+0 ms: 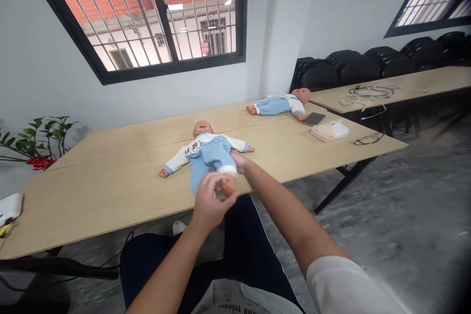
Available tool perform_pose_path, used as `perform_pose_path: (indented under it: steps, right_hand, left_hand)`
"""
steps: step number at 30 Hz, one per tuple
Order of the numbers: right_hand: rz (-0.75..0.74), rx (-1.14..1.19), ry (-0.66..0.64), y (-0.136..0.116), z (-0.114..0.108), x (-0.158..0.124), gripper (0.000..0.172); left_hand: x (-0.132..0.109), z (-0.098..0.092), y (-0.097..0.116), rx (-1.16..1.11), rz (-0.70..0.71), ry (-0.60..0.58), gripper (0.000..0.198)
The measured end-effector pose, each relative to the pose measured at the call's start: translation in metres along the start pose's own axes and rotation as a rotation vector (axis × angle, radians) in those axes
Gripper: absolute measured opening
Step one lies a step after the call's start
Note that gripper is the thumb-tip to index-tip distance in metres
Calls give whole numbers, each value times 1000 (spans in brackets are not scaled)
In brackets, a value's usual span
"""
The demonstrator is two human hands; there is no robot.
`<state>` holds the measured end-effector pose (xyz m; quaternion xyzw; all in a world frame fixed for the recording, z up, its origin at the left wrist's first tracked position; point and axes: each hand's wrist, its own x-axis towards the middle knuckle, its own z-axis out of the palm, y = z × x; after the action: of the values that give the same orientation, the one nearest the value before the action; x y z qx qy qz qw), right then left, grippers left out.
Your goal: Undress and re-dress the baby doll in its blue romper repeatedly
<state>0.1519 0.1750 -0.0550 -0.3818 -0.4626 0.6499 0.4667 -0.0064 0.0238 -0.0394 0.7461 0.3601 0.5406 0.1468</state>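
A baby doll lies on its back near the table's front edge, its head away from me and its arms spread. It wears light blue overalls over a white top with blue cuffs. My left hand is curled around the doll's raised foot, thumb below and fingers at the white ankle cuff. Against the outer side of that same leg rests my right hand, its fingers partly hidden behind the blue cloth. The doll's other foot is out of sight behind my left hand.
A second doll in similar clothes lies farther back on the table. Near it are a dark phone, a tissue pack and glasses. A plant stands left; cables lie on another table.
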Motion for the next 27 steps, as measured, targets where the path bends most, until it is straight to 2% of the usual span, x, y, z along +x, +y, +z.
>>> perform_pose_path:
  steps: [3, 7, 11, 14, 16, 17, 19, 21, 22, 24, 26, 27]
  right_hand:
    - [74, 22, -3, 7, -22, -15, 24]
    - [147, 55, -43, 7, -39, -36, 40]
    - [42, 12, -94, 3, -43, -51, 46]
    - [32, -121, -75, 2, -44, -53, 57]
    - [48, -200, -20, 1, -46, -51, 61]
    - [47, -236, -2, -1, -47, -50, 61]
    - [24, -313, 10, -5, -48, -50, 60]
    - [-5, -403, 22, -11, -48, -50, 57]
    - [-7, -450, 34, -14, -47, -51, 56]
    - [26, -549, 82, -18, -43, -51, 57]
    - [33, -696, 200, -22, -36, -48, 61]
    - [-13, -791, 286, -25, -30, -45, 64]
  left_hand:
    - [-10, 23, -1, 105, 201, -154, 31]
    - [-19, 52, -5, 254, 205, -355, 29]
    - [-25, 72, -4, 367, 196, -492, 20]
    - [-23, 63, 8, 298, 237, -491, 13]
    - [-14, 38, 14, 129, 288, -438, 14]
    - [-7, 22, 13, 44, 280, -366, 14]
    - [11, -14, -6, 37, 204, -133, 10]
    - [31, -45, -44, 181, -46, 5, 13]
    - [41, -56, -68, 244, -172, 11, 16]
    - [58, -69, -117, 296, -328, -58, 21]
    - [71, -69, -155, 250, -421, -55, 24]
    - [77, -66, -168, 215, -430, -60, 25]
